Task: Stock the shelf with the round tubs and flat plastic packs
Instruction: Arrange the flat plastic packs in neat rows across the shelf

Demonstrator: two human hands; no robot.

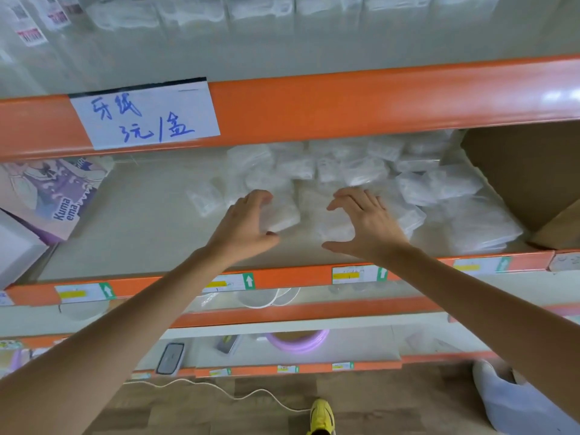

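A heap of clear flat plastic packs (361, 171) lies on the pale shelf board (141, 221), from the middle to the right. My left hand (248, 224) curls round one flat pack (284, 215) at the near edge of the heap, fingers on its far side and thumb at its near corner. My right hand (367, 224) arches over another flat pack (335, 229) with fingers spread, thumb on the board; no firm hold shows. Round clear tubs (257, 298) show on the shelf below.
An orange beam (345, 102) with a handwritten paper label (144, 114) runs above the shelf. A cardboard box (527, 177) stands at the right end, a purple illustrated box (53, 193) and a white box (15, 246) at the left. A white bag (518, 400) lies on the floor.
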